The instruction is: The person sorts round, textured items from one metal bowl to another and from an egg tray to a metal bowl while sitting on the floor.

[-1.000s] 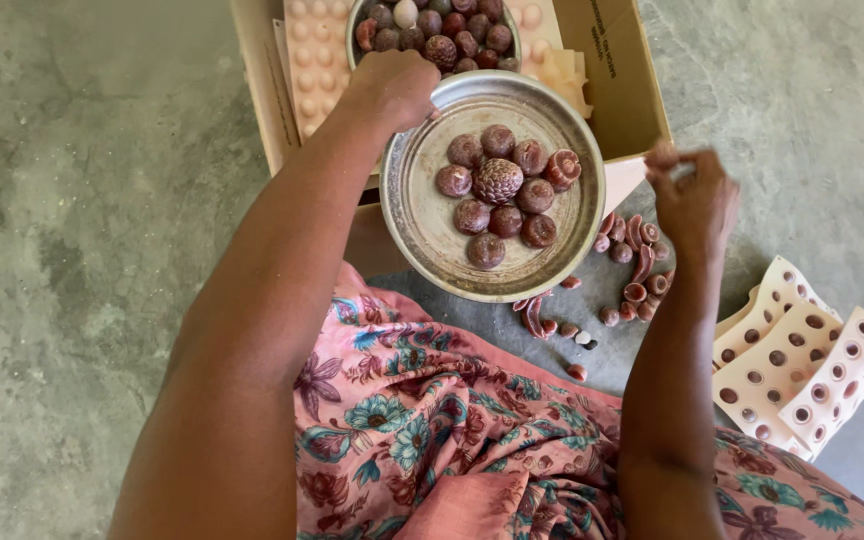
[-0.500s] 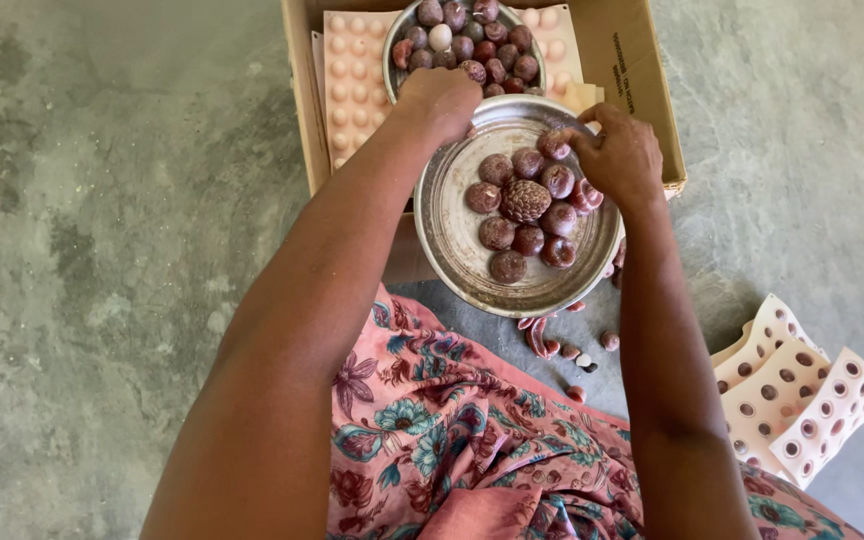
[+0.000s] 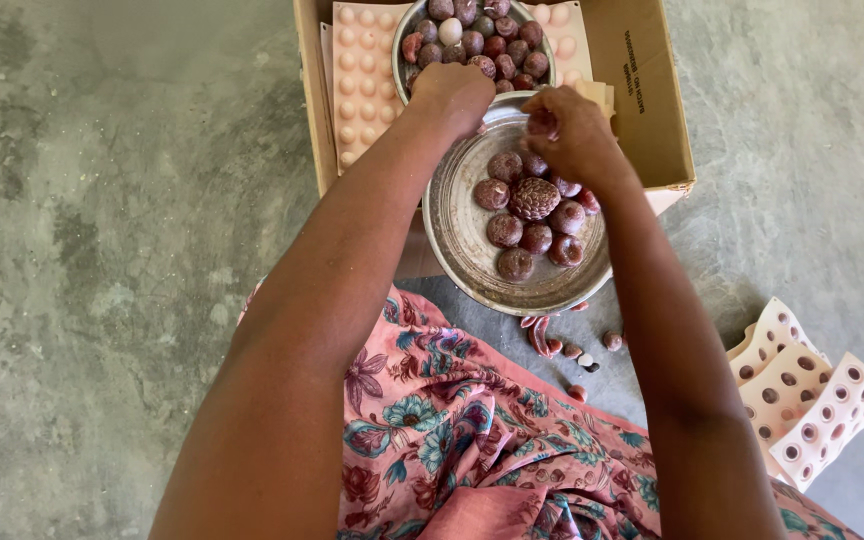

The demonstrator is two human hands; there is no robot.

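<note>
My left hand [image 3: 454, 96] grips the far rim of a round metal plate [image 3: 460, 240] held above the floor. On the plate lie several dark reddish-brown round pieces [image 3: 504, 230] around one larger textured piece [image 3: 534, 198]. My right hand [image 3: 577, 135] hovers over the plate's far side, fingers closed on a small reddish piece [image 3: 542, 122]. Beyond the plate, a metal bowl [image 3: 404, 62] full of similar round pieces sits in an open cardboard box [image 3: 652, 90].
Pale pink moulded trays [image 3: 360, 80] with round bumps line the box. White moulded trays [image 3: 812, 400] with round holes lie on the concrete floor at right. Small reddish scraps [image 3: 562, 345] are scattered under the plate. A floral pink garment [image 3: 452, 440] covers my lap.
My right hand came in from the right side to the plate's far edge and now pinches a piece. The view shifted so the box and bowl show more.
</note>
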